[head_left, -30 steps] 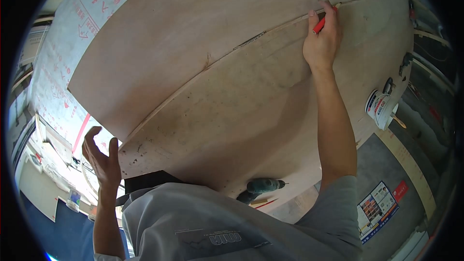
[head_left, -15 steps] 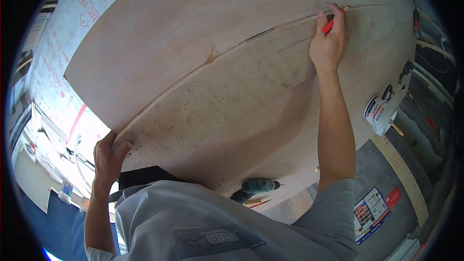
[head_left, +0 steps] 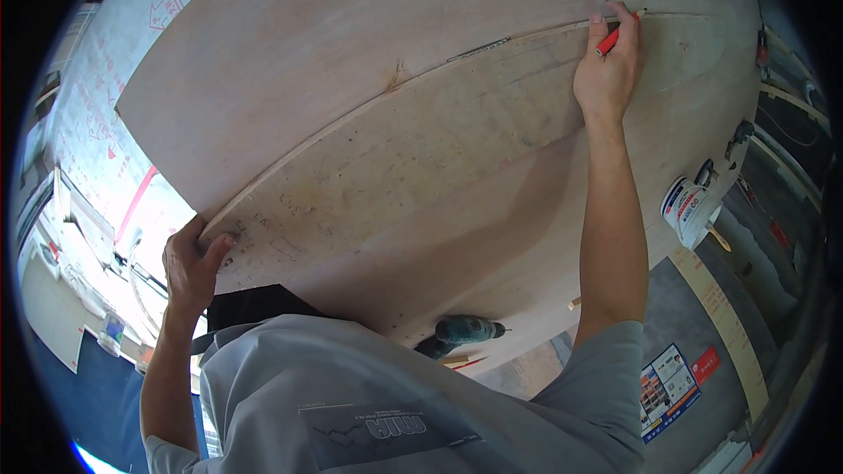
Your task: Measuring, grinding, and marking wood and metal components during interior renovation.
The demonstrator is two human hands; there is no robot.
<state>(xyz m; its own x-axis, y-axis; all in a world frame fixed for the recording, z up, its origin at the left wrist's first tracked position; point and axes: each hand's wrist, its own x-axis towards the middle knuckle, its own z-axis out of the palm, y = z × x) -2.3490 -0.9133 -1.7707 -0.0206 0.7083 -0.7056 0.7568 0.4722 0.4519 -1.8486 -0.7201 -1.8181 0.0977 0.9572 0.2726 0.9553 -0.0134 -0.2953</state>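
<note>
A large sheet of thin plywood (head_left: 290,44) lies flat, with a long curved wooden board (head_left: 395,132) on top of it. Pale and narrow, the board's far edge arcs from lower left to upper right. My left hand (head_left: 189,268) is closed on the board's left end, its thumb on top and its fingers over the edge. Toward the upper right, my right hand (head_left: 606,79) grips a red pencil (head_left: 615,38), whose tip points right beside the curved edge. The thumb and fingers of that hand also sit at this edge. How the left fingers go under is hidden.
A dark green cordless drill (head_left: 470,330) lies near my body. To the right stand a white tub (head_left: 688,204) and a brush with a wooden handle (head_left: 720,239). A printed leaflet (head_left: 669,391) lies on the grey floor. White sheeting with red print (head_left: 97,114) extends at the left.
The whole view has shifted slightly. Both hands keep their places at the curved board, and the pencil stays in my right hand.
</note>
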